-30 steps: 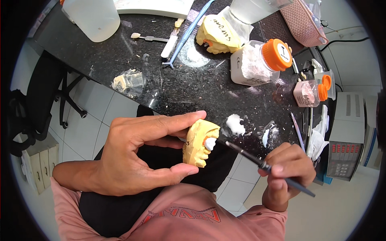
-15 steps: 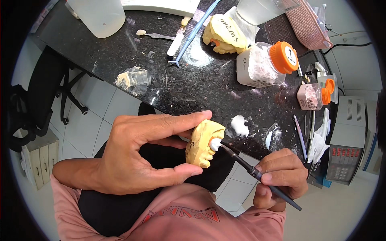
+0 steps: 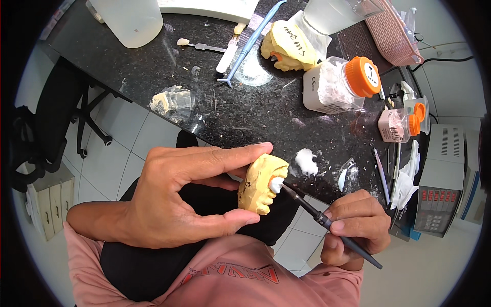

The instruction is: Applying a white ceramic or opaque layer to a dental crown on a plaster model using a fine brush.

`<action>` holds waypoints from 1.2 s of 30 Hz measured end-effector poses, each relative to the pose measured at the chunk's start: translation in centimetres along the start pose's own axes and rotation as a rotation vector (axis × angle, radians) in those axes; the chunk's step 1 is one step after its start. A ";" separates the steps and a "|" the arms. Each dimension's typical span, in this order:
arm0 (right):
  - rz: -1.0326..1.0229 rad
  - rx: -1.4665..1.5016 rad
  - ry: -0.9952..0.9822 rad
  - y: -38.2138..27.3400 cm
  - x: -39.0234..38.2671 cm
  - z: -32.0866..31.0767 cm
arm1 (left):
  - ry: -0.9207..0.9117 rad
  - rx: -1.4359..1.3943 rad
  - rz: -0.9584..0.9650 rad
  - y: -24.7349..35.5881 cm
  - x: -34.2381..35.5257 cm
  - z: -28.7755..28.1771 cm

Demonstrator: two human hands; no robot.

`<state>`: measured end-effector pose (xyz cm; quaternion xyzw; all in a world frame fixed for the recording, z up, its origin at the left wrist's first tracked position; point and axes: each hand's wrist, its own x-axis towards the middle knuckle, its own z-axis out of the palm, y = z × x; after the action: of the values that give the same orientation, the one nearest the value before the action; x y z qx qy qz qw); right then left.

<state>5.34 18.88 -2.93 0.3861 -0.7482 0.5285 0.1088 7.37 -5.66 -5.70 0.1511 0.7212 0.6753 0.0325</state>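
Left hand (image 3: pixel 166 197), half spread, pinched yellow plaster dental model (image 3: pixel 254 185) mid-frame | right hand (image 3: pixel 362 224), lower right, closed round slim dark brush-like tool (image 3: pixel 317 216), tip at rounded white tooth (image 3: pixel 276 184) (contact unclear) | risk: unsteady pressure could have marred tooth

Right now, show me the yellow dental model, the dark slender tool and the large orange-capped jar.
Yellow dental model (image 3: pixel 257 185): head view, on its base.
Dark slender tool (image 3: pixel 310 209): head view, on its front shaft.
Large orange-capped jar (image 3: pixel 333 86): head view, on its body.
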 end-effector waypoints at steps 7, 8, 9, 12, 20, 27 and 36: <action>-0.002 0.000 0.000 0.0 0.0 -0.1 | -0.001 -0.004 -0.011 0.1 0.0 0.0; -0.003 0.000 0.000 0.0 0.0 -0.2 | -0.006 -0.015 -0.018 0.3 0.0 0.0; -0.002 -0.003 -0.009 0.0 0.0 -0.1 | -0.010 -0.028 -0.028 0.3 0.0 -0.1; 0.002 -0.001 -0.014 0.0 0.0 -0.1 | 0.003 -0.010 -0.013 0.1 0.0 0.0; 0.021 0.004 -0.040 -0.1 -0.3 -0.4 | 0.003 -0.018 -0.011 0.1 0.0 0.0; 0.028 0.017 -0.079 -0.1 -0.2 -0.6 | -0.001 -0.017 -0.019 0.1 0.0 0.0; 0.029 0.004 -0.063 -0.2 -0.3 -0.5 | 0.000 -0.020 -0.014 0.1 0.0 0.0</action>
<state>5.52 19.44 -2.73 0.3919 -0.7556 0.5193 0.0767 7.37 -5.65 -5.59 0.1456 0.7154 0.6823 0.0387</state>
